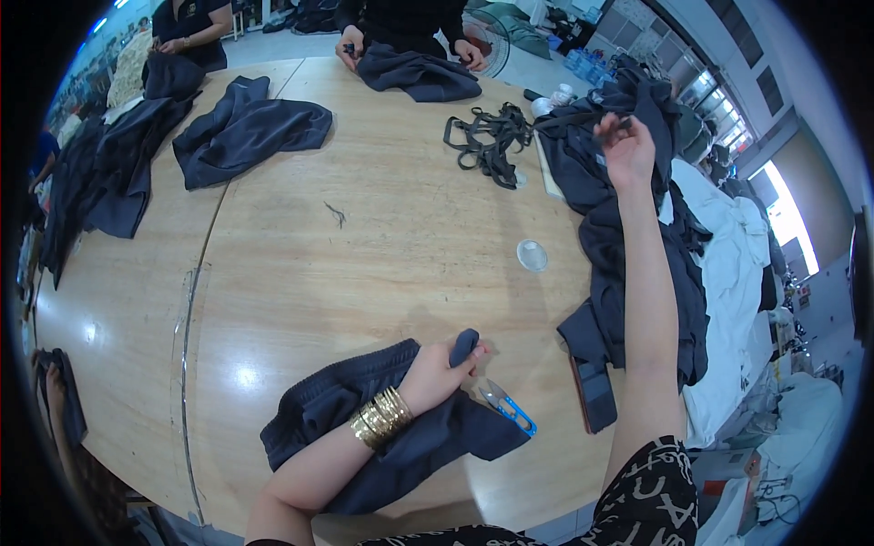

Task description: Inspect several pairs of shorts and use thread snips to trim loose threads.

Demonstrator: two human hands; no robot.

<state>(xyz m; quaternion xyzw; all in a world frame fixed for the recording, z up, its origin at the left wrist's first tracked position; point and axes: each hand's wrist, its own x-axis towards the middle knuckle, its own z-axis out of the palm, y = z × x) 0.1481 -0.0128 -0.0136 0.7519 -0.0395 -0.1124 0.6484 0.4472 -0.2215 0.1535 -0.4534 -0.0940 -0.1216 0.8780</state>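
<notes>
My left hand, gold bangles at its wrist, is closed on a dark navy garment with a gathered, elastic-looking edge. A fold of the cloth sticks up past the thumb. Just right of that hand, blue-handled thread snips lie by the garment's edge. My right hand is stretched out to the far right, over a heap of dark garments. Its fingers are curled in; something dark shows at the fingertips, and I cannot make out whether it is a separate piece or the heap behind.
A tangle of dark straps, a small clear round disc and a phone-like dark slab lie on the wooden table. Another dark garment is at the far left. Across the table, a person's hands handle dark cloth.
</notes>
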